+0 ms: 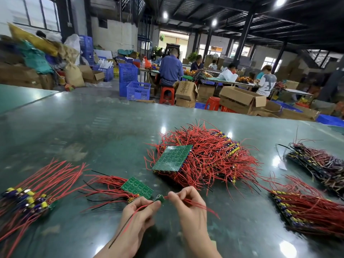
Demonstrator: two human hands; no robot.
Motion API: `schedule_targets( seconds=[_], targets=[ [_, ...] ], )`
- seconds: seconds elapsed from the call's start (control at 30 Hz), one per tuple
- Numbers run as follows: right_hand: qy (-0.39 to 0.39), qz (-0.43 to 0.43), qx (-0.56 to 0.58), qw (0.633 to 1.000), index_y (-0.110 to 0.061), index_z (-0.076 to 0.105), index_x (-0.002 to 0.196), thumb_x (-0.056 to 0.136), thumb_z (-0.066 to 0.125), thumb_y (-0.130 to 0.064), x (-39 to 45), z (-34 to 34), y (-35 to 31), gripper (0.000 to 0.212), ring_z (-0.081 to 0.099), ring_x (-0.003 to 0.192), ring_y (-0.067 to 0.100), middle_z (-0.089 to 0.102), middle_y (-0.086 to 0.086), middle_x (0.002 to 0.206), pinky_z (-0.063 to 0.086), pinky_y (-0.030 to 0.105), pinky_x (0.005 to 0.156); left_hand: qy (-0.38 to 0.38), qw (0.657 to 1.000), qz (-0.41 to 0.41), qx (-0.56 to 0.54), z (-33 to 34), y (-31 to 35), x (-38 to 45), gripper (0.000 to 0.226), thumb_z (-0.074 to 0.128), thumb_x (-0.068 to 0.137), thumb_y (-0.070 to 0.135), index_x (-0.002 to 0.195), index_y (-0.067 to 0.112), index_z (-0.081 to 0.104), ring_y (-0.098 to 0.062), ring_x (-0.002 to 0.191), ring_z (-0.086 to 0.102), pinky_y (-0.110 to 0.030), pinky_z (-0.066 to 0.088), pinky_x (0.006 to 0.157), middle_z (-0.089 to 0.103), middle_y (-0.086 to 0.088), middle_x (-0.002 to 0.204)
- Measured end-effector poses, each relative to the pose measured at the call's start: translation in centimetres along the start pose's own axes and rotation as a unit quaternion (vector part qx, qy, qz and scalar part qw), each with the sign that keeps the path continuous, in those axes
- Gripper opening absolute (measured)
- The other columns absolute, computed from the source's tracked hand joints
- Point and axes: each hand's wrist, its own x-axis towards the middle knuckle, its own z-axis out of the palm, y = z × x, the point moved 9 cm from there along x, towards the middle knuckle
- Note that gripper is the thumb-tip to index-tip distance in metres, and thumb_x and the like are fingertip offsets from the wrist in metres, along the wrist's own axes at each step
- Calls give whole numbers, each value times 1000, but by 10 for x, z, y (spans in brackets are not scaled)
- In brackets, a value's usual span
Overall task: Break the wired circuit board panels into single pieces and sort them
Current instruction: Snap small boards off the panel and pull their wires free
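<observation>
Fingers of my left hand (138, 208) and right hand (184, 201) pinch one small board piece (160, 198) between them, red wires (193, 203) trailing. Partial panel (137, 187) lies at eleven o'clock, just beside.

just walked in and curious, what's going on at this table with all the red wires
A person is splitting wired circuit boards by hand. Both hands, left hand and right hand, pinch a small green board piece between them. A partial panel lies just behind, a big unbroken pile farther back, and separated pieces lie at left.
</observation>
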Motion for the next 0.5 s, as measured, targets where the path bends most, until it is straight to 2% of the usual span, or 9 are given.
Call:
schedule_targets(
  seconds=[0.07, 0.17, 0.27, 0.37, 0.5],
  targets=[
    [25, -5, -14, 1000, -12, 55, 69, 74, 74, 4, 2, -7, 1, 25, 53, 56, 5, 58, -3, 58, 40, 14, 55, 1, 1000, 2, -2, 1, 3, -2, 29, 72, 65, -2, 59, 13, 48, -5, 38, 35, -15, 27, 38, 40, -1, 50],
    [23, -23, -35, 999, -15, 65, 83, 76, 73, 2, 5, -12, -3, 21, 53, 53, 0, 63, -4, 58, 41, 10, 54, -10, 1000, -11, -17, 6, 3, -6, 27, 74, 56, 2, 52, 14, 50, -9, 42, 31, -20, 23, 42, 37, -3, 51],
    [22, -48, -62, 997, -16, 65, 90, 78, 71, 4, 4, -12, -7, 24, 53, 51, -3, 61, -6, 56, 38, 8, 53, -12, 1000, -9, 10, 5, 0, -7, 30, 74, 65, 1, 59, 11, 47, -9, 42, 29, -19, 23, 42, 34, -1, 50],
    [25, -77, -108, 991, -22, 65, 88, 78, 71, 2, 4, -11, -11, 26, 54, 56, 0, 62, -8, 62, 38, 12, 57, -14, 1000, -2, 23, 5, -2, -6, 25, 70, 76, -3, 66, 6, 50, -9, 38, 30, -18, 26, 37, 36, -2, 48],
    [39, -91, -101, 990, -20, 65, 85, 77, 71, 4, 5, -15, -14, 26, 52, 57, -2, 60, -8, 62, 39, 9, 57, 10, 999, -33, -39, 0, -6, -3, 20, 71, 73, 6, 67, 7, 52, -7, 38, 36, -18, 27, 33, 40, -2, 49]
  ],
)
